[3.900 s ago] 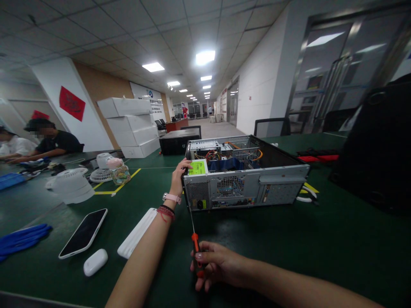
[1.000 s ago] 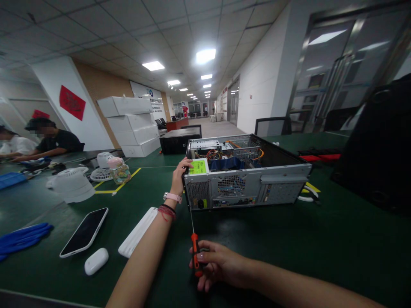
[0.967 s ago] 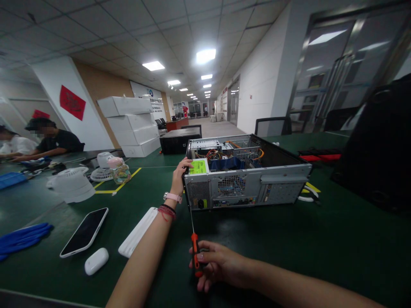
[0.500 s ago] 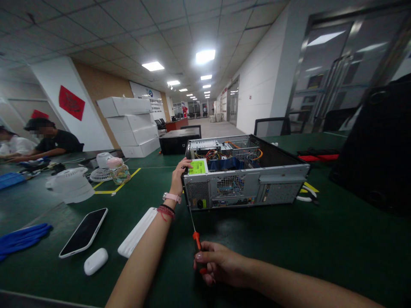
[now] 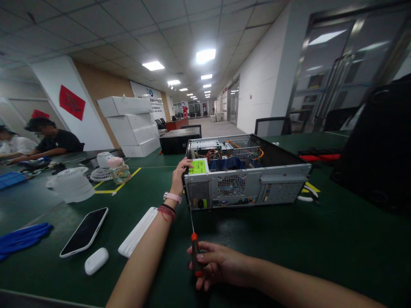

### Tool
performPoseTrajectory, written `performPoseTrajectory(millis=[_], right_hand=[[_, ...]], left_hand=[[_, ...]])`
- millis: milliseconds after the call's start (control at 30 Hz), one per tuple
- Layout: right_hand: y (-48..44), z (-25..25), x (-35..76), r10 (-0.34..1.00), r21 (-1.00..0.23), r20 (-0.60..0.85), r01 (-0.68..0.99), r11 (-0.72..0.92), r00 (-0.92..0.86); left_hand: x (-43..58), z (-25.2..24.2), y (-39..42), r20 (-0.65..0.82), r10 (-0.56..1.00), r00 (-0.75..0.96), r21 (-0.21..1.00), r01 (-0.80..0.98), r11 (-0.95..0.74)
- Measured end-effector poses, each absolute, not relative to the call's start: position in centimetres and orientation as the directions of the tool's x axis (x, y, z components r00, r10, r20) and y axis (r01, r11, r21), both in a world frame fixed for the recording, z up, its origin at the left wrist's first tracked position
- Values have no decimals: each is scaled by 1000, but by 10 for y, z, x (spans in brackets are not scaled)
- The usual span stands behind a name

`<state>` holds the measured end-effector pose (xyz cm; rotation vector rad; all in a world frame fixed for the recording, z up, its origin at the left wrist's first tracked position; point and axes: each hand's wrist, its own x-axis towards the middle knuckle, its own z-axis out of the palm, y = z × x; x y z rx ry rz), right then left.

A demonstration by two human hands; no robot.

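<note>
An open computer case [image 5: 247,188] lies on the green table, its rear panel towards me and wires and boards showing inside. My left hand [image 5: 182,167] rests on its near left corner, fingers over the edge beside the power supply [image 5: 199,167] with a yellow-green label. In my right hand [image 5: 213,262] is a screwdriver [image 5: 195,252] with a black and red handle, held between thumb and fingers. Its thin shaft points away from me to the lower left corner of the rear panel. Whether the tip sits in a screw is too small to tell.
Left of my arm lie a white power bank-like slab [image 5: 136,233], a phone [image 5: 85,231], a white earbud case [image 5: 96,261] and blue gloves [image 5: 24,239]. Farther back stand a white jug [image 5: 72,186], a jar [image 5: 119,171] and stacked white boxes [image 5: 128,124]. A large black panel [image 5: 379,149] stands right.
My right hand's fingers have loosened and shifted along the screwdriver handle, which has turned and tilts slightly differently. My left hand and the computer case stay in place.
</note>
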<state>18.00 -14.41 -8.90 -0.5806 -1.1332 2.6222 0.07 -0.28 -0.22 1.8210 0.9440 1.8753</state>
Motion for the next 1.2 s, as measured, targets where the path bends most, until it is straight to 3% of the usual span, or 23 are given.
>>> performPoseTrajectory(millis=[333, 533, 867, 1200], right_hand=[[-143, -84, 182, 353, -738, -319, -3, -675, -880], [-145, -87, 179, 431, -745, -367, -17, -667, -825], [-147, -90, 178, 398, -765, -266, -59, -641, -878], [-144, -86, 180, 368, -741, -287, -39, -670, -885]], left_hand=[[2, 0, -5, 728, 679, -96, 682, 203, -703], [2, 1, -6, 725, 681, -99, 685, 206, -699], [1, -2, -3, 736, 669, -98, 673, 205, -711], [1, -1, -4, 739, 668, -91, 670, 205, -714]])
